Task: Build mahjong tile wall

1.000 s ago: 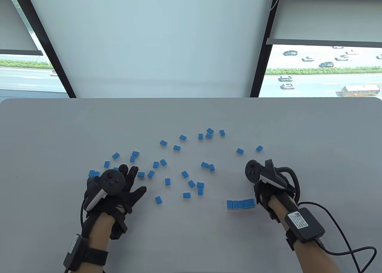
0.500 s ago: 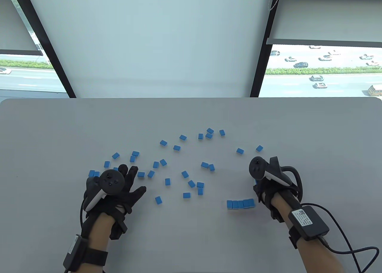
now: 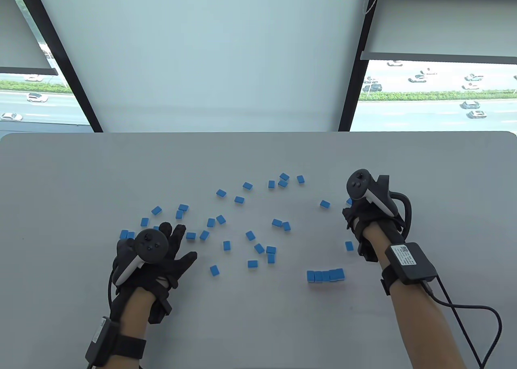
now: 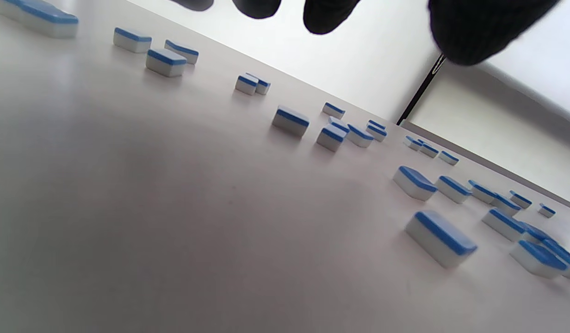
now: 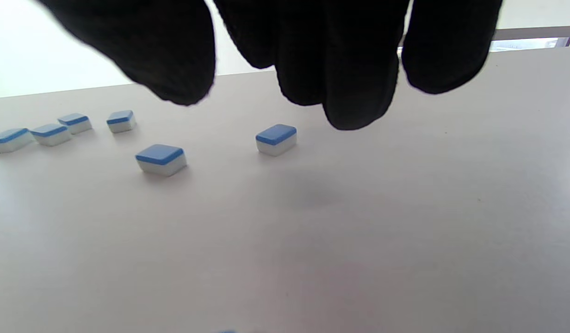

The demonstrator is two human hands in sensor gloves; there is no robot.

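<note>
Mahjong tiles [image 3: 325,275] — blue-backed, white-bodied — five in row.

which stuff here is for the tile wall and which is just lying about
For the job:
- started row of tiles
- loose blue tiles scattered on the table
- single tile near the right hand

Just there:
- window blinds
- wrist cable

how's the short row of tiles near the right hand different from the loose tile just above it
The row of tiles is several tiles packed side by side, touching; the loose tile lies alone, touching nothing. The row sits nearer the person; the loose tile lies beside the right hand's wrist. Both show blue backs up on the table.
</note>
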